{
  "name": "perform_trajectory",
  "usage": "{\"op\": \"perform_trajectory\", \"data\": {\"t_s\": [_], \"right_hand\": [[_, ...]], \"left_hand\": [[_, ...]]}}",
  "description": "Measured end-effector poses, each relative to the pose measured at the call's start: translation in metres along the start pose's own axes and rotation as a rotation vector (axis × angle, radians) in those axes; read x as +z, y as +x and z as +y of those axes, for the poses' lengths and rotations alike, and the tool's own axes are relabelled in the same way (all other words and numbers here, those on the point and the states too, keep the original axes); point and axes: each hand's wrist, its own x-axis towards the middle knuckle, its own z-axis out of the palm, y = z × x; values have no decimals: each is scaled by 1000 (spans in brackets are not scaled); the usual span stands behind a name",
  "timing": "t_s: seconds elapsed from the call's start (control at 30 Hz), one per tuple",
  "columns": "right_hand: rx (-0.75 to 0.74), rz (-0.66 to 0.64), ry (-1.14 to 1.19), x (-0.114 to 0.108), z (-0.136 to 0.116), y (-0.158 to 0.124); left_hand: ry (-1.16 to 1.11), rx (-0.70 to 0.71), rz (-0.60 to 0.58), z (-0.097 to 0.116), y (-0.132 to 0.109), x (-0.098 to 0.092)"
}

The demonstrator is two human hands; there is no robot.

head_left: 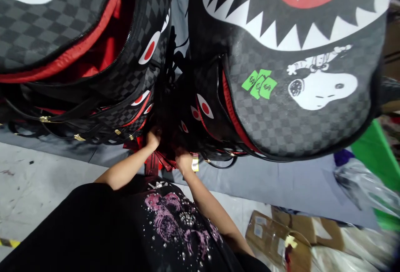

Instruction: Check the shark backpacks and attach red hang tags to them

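Observation:
Two stacks of black-and-grey checkered backpacks stand before me. My left hand (153, 138), its fingers curled and partly hidden, is in the gap beside the left backpack stack (125, 113). Lower down, my right hand (183, 161) is closed near the foot of the right backpack (300, 126); what it holds is lost in shadow. Between and below both hands lie red-and-black flat pieces (160, 161), perhaps straps or tags. A small yellow-and-white label (195, 163) shows just right of my right hand. The left stack's upper bag gapes unzipped, showing red lining (108, 51).
The bags rest on a grey-covered table (250, 180). Cardboard boxes (265, 238) and clear plastic wrapping (346, 243) lie on the floor at lower right. Another plastic bag (362, 180) sits by a green panel (371, 147) at the right.

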Motion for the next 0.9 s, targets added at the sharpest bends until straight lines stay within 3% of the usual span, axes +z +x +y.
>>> {"op": "perform_trajectory", "data": {"t_s": [0.07,0.17,0.23,0.3,0.37,0.53,0.63,0.73,0.8,0.9], "right_hand": [[28,65,16,-9,5,-10],[36,157,73,-16,3,-23],[9,192,111,-16,-4,-29],[-25,214,137,-12,-11,-34],[-47,227,150,-10,-17,-38],[-64,252,176,-24,-21,-44],[47,340,124,-46,-20,-40],[127,340,-20,-64,-17,-35],[117,340,-32,-67,-13,-36],[64,427,146,-62,-4,-44]], "left_hand": [[31,56,27,8,-9,-9],[137,262,35,22,-35,-17],[159,347,-133,30,-53,-15],[133,336,-362,35,-66,-7],[115,317,-489,37,-72,2],[95,329,-480,38,-68,8],[95,314,-422,43,-62,1],[167,359,-422,49,-58,-9],[274,403,-458,52,-55,-14],[375,438,-522,54,-52,-16]]}}
